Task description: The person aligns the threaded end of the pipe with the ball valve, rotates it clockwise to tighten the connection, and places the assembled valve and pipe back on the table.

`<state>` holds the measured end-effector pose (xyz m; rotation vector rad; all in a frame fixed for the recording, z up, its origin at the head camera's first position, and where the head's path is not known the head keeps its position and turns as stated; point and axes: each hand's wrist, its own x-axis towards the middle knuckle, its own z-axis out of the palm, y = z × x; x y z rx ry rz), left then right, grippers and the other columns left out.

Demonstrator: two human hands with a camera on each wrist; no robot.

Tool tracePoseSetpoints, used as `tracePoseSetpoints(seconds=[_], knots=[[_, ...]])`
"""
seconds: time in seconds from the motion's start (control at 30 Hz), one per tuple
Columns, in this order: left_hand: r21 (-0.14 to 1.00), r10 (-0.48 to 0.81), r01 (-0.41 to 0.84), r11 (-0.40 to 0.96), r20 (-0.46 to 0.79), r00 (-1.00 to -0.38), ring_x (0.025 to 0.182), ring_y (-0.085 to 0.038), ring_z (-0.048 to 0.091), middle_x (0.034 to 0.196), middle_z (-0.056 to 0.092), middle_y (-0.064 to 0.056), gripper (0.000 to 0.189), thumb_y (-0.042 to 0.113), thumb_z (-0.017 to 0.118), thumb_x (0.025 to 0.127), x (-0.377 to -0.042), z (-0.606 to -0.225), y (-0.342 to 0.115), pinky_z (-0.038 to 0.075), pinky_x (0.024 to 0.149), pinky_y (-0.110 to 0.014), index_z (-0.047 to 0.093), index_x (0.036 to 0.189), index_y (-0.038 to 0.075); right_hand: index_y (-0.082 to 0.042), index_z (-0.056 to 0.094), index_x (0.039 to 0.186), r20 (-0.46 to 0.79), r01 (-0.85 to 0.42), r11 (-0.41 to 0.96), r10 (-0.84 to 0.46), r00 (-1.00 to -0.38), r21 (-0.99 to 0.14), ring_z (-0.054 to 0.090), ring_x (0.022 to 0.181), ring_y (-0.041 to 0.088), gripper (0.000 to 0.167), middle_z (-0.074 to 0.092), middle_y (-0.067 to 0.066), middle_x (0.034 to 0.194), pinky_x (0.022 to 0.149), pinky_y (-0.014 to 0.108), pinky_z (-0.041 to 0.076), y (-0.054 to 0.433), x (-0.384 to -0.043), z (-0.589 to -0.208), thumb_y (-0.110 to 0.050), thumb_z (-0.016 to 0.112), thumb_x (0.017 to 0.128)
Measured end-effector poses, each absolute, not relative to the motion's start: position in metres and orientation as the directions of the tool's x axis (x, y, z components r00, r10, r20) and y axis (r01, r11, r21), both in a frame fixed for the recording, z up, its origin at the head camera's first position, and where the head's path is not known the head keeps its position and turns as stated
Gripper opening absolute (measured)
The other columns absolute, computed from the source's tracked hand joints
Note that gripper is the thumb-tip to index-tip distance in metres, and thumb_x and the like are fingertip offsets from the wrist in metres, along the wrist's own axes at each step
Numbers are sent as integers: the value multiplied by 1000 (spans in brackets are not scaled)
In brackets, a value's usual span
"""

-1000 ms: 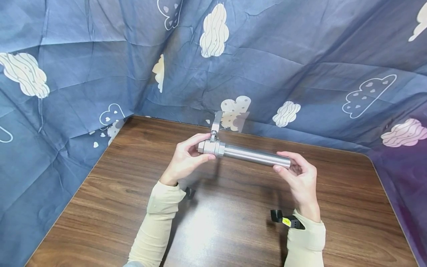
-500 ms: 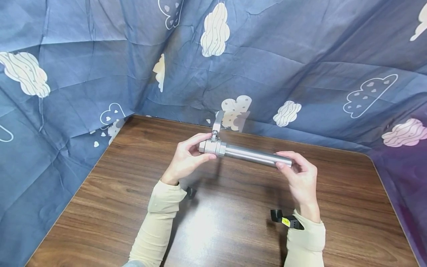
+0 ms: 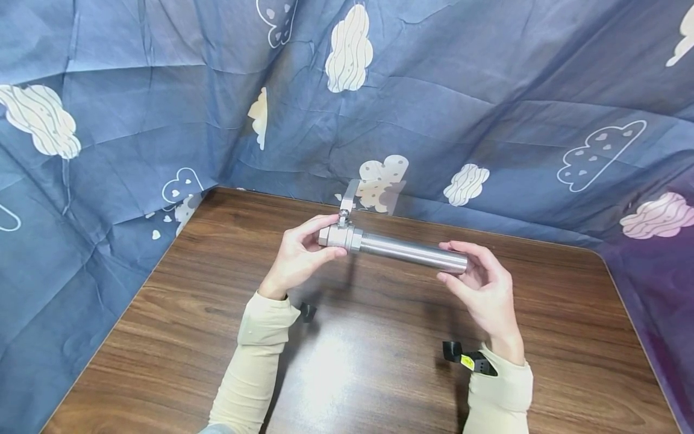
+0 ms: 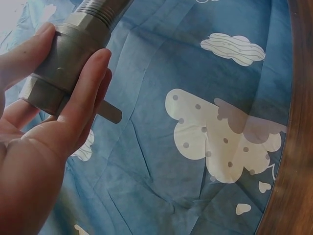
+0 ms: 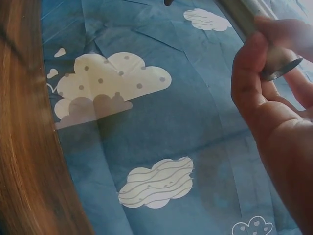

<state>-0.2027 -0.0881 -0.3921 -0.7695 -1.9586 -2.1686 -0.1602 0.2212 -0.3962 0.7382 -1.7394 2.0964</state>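
My left hand (image 3: 295,256) grips the silver body of a ball valve (image 3: 337,237), thumb on the near side. The valve's flat lever handle (image 3: 349,196) points up and away. A shiny metal pipe (image 3: 406,252) runs rightward from the valve, its threaded end at the valve's hex collar. At the pipe's free end, my right hand (image 3: 488,289) holds it between thumb and fingers. Valve and pipe are held up above the table, the pipe sloping slightly down to the right. The left wrist view shows fingers around the valve body (image 4: 66,58); the right wrist view shows the pipe's open end (image 5: 281,63).
A brown wood-grain table (image 3: 379,374) lies beneath both hands. Blue cloth (image 3: 461,108) with cloud prints hangs behind it and at both sides. A black wrist device (image 3: 472,360) sits on the right sleeve, and a black piece (image 3: 307,312) shows by the left cuff.
The valve and pipe have shifted slightly left with my left hand. My right thumb has slid from the pipe's front face to its lower edge.
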Motion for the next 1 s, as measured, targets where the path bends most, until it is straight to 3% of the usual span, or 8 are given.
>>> tracePoseSetpoints(seconds=[0.3, 1.0], knots=[[899, 253, 406, -167, 437, -863, 85, -9, 62, 112, 61, 0, 59, -17, 72, 72, -202, -391, -87, 60, 75, -30, 52, 128, -14, 25, 48, 113, 593, -567, -216, -78, -802, -795, 68, 99, 20, 49, 66, 19, 115, 80, 25, 58, 224, -161, -396, 35, 61, 67], [901, 256, 404, -160, 433, -864, 89, -10, 61, 114, 61, -1, 58, -13, 74, 73, -201, -391, -86, 60, 78, -28, 53, 127, -12, 18, 56, 112, 536, -533, -77, -30, -843, -843, 69, 95, 15, 48, 70, 12, 113, 77, 20, 58, 226, -159, -397, 31, 66, 67]])
